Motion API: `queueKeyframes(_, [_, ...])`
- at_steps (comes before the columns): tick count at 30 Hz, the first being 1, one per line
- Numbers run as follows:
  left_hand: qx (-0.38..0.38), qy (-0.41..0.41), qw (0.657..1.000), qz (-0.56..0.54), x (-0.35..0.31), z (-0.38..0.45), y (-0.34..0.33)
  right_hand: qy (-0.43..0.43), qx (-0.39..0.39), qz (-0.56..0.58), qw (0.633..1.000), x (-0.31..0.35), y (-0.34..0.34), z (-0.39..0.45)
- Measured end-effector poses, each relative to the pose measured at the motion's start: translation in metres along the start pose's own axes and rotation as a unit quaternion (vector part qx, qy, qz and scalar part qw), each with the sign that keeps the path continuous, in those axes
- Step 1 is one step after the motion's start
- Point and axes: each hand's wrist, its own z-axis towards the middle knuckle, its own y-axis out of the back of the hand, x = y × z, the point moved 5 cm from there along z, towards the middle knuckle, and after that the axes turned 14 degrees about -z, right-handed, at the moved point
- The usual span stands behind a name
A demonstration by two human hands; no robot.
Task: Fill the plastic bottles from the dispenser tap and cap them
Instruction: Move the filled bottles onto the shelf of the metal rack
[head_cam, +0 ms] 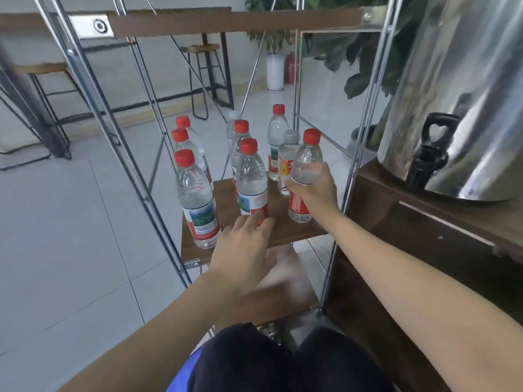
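Several capped plastic bottles with red caps stand on a small wooden shelf (285, 230). My right hand (314, 190) grips one red-capped bottle (307, 158) around its middle at the shelf's right side. My left hand (246, 244) reaches over the shelf's front edge, its fingers straight and touching the base of the middle front bottle (252, 179). Another full bottle (195, 199) stands at the front left. A steel dispenser (464, 89) with a black tap (427, 162) sits on a wooden counter to the right.
A bottle with a grey cap (288, 162) stands just behind the held one. Chrome rack poles (353, 154) frame the shelf on both sides. The dark wooden counter (424, 222) stands at the right. Beyond lie a tiled floor, stools and a potted plant (276, 66).
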Motion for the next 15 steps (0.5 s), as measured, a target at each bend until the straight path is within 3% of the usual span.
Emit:
queueKeyframes(5, [-0.006, -0.004, 1.000, 0.006, -0.003, 0.001, 0.002, -0.005, 0.029, -0.011, 0.999, 0.002, 0.003, 0.003])
queueKeyframes(10, [-0.018, -0.010, 1.000, 0.011, -0.015, -0.005, 0.015, -0.042, 0.117, -0.092, 0.988, 0.004, 0.020, -0.023])
queueKeyframes(15, [-0.025, -0.028, 0.999, 0.015, -0.039, -0.014, 0.028, 0.055, 0.188, -0.241, 0.950, 0.028, 0.075, -0.094])
